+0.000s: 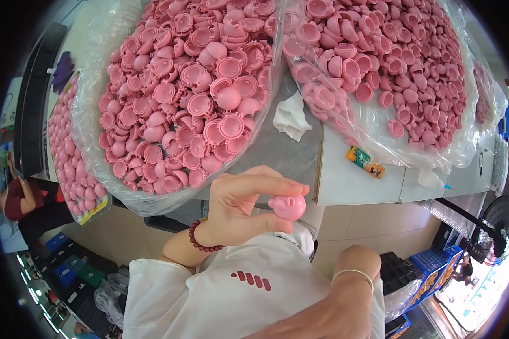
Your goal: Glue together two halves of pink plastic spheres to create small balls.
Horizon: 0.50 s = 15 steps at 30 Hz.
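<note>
My left hand point(246, 203), with a red bead bracelet at its wrist, is raised over the table's front edge. Its thumb and fingertips pinch a small pink pig-shaped ball point(289, 208) with little ears. My right hand point(358, 259) is lower, at the right of my white shirt, with a pale bangle on its wrist. It bends away so that its fingers are hidden. Beyond my left hand lies a clear plastic bag point(90, 130) full of pink half-shells point(230, 98). A second bag point(373, 146) at the right holds more pink half-shells point(365, 92).
On the table point(356, 192) lie a crumpled white tissue point(292, 116), a colourful small packet point(365, 162) and a small bottle with a blue tip point(431, 179). Pink balls point(76, 175) fill a tray at the left. A black fan point(495, 223) and blue crates point(430, 263) stand at the right.
</note>
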Available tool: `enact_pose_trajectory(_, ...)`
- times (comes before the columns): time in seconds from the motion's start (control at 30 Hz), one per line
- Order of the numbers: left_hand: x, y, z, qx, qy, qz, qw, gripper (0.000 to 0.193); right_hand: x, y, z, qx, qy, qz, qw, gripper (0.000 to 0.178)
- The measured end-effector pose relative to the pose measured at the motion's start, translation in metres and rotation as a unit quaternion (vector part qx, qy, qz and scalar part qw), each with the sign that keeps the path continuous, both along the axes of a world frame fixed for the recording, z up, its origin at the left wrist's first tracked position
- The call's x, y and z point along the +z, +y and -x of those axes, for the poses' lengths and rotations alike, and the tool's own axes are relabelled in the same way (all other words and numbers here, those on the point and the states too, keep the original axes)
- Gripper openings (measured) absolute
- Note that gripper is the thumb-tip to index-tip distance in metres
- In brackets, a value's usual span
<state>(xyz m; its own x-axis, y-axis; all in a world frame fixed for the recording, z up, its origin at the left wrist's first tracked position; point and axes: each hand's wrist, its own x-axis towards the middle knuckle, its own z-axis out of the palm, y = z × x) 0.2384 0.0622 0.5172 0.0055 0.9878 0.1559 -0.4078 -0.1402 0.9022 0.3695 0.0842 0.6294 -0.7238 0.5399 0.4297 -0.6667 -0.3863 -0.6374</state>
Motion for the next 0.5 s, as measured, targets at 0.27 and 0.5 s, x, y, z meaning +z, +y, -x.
enact_pose_trajectory(0.27,-0.001,0.002,0.002,-0.031,-0.218,0.182,0.958,0.048,-0.010,0.017,-0.015,0.038,0.043,-0.243,0.968,0.033)
enact_pose_trajectory(0.5,-0.009,0.011,0.004,-0.116,-0.415,0.121,0.894,0.053,-0.018,0.002,0.001,0.072,0.079,-0.232,0.967,0.039)
